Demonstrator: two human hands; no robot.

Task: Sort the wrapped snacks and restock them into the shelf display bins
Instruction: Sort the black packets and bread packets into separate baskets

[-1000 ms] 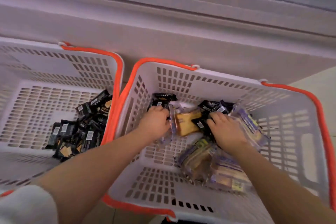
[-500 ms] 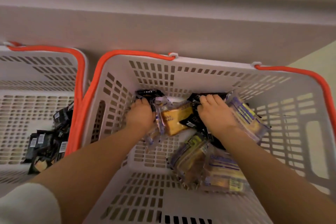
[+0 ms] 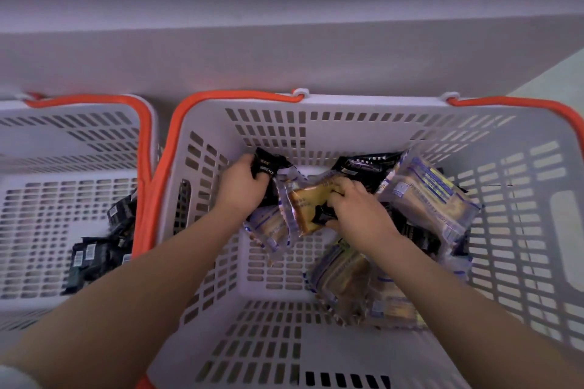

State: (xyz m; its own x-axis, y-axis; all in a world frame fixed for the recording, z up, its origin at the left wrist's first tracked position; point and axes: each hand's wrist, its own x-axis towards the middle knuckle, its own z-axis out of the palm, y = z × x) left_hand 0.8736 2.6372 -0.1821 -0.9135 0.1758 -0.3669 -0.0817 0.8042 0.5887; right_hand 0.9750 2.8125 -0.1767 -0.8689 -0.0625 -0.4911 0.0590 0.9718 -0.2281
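Observation:
Both my hands reach into the right white basket (image 3: 521,186) with orange handles. My left hand (image 3: 241,186) grips a black-wrapped snack (image 3: 268,163) near the basket's back left wall. My right hand (image 3: 357,208) pinches another small black wrapper (image 3: 322,215) over a clear-wrapped yellow cake (image 3: 308,202). Several clear-wrapped cakes lie around, one large at the right (image 3: 426,196) and a pile near the front (image 3: 350,281). More black packs (image 3: 363,164) lie against the back wall.
A second white basket (image 3: 63,148) stands to the left, holding several black-wrapped snacks (image 3: 98,249) in its right corner. A pale grey cabinet front (image 3: 284,50) rises directly behind both baskets. Light floor (image 3: 562,73) shows at the far right.
The view has shifted right and closer over the right basket. My left hand has closed round a black pack at the back, and my right hand has moved left onto a black wrapper.

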